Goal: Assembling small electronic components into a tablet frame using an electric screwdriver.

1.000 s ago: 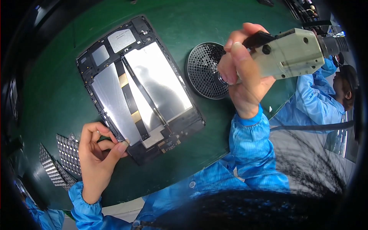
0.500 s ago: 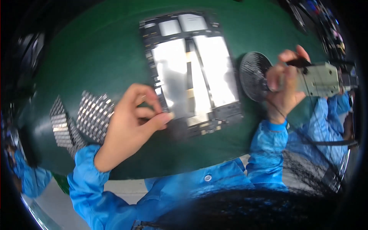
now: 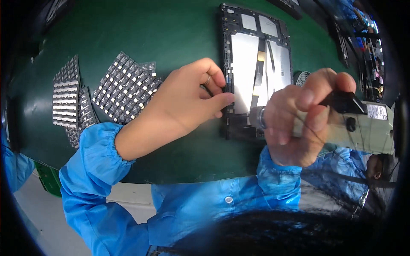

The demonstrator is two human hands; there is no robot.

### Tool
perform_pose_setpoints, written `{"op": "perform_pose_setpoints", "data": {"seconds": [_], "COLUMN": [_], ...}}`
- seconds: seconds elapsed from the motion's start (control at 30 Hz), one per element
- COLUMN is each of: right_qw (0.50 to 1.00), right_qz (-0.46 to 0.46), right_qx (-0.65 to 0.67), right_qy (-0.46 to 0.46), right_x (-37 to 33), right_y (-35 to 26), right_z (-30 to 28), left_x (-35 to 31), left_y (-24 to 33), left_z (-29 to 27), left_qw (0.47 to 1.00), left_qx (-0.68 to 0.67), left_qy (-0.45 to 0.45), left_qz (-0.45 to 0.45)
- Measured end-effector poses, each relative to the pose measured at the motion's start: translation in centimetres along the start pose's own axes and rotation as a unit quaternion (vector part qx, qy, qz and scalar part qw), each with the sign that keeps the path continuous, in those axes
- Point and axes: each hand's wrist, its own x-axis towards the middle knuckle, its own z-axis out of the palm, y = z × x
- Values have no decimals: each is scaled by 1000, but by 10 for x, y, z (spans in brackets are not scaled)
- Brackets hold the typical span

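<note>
An opened tablet [image 3: 243, 64] lies on the green table, its black frame holding silvery battery panels. At its left edge, my left hand [image 3: 183, 96] is closed, thumb and fingertips bent together against the frame; whatever they pinch is too small to make out. A ring is on one finger. My right hand [image 3: 299, 117] wraps around a pale electric screwdriver [image 3: 371, 130] with a black lever. Its round nose [image 3: 257, 117] points left over the tablet's lower part, and the contact point is hidden. Behind my right hand, a round dish [image 3: 301, 77] shows only in part.
Sheets of small black-and-white parts [image 3: 124, 87] lie left of my left hand, with another stack [image 3: 66, 91] farther left. Dark equipment [image 3: 339, 38] lines the right side. A green crate [image 3: 48, 179] stands below the table's left edge.
My right hand has brought the screwdriver leftward from beside the dish to the tablet's lower part. My left hand has moved up along the tablet's left edge. The whole view has shifted.
</note>
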Motion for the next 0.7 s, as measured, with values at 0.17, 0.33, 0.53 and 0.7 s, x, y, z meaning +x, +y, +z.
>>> {"op": "perform_pose_setpoints", "data": {"seconds": [0.17,0.33,0.53,0.7], "right_qw": [1000,999,999,998], "right_qz": [6,3,-4,-4], "right_qx": [-13,-29,-44,-55], "right_qy": [-14,-22,-17,-14], "right_x": [-2,-3,-7,-8], "right_y": [10,18,25,26], "right_z": [11,14,6,0], "left_x": [-1,-1,-1,1], "left_y": [-5,-10,-15,-17], "left_z": [0,-2,-2,-1], "left_qw": [999,997,995,995], "left_qx": [44,64,65,67], "left_qy": [20,25,29,33], "left_qz": [13,38,63,72]}}
